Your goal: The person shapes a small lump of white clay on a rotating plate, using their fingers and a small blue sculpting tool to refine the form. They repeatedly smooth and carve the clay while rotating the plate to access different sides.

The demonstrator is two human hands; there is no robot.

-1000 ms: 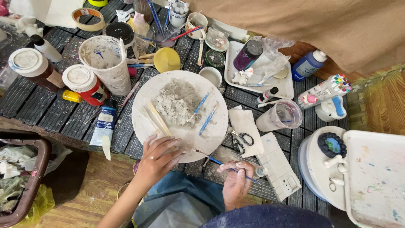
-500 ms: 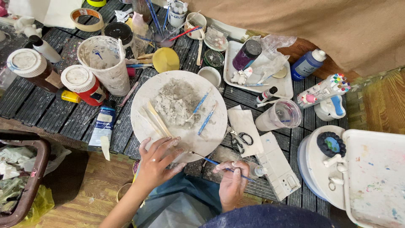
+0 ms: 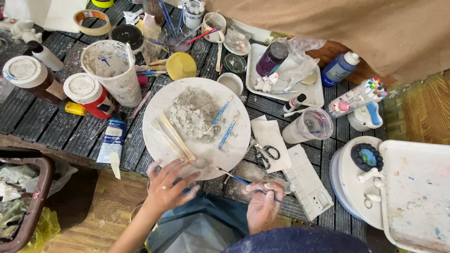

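Clay (image 3: 193, 114) sits on the plate (image 3: 161, 143); left hand (image 3: 169, 183) pinches a lump, right hand (image 3: 261, 206) grips a blue tool (image 3: 243, 181).

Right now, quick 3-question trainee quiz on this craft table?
1. True or false: the right hand holds a thin blue tool.
2. What lies heaped on the white plate? A) grey clay B) scissors C) yellow lid
3. Which hand is at the plate's near rim?

Key: 1 true; 2 A, the grey clay; 3 the left hand.
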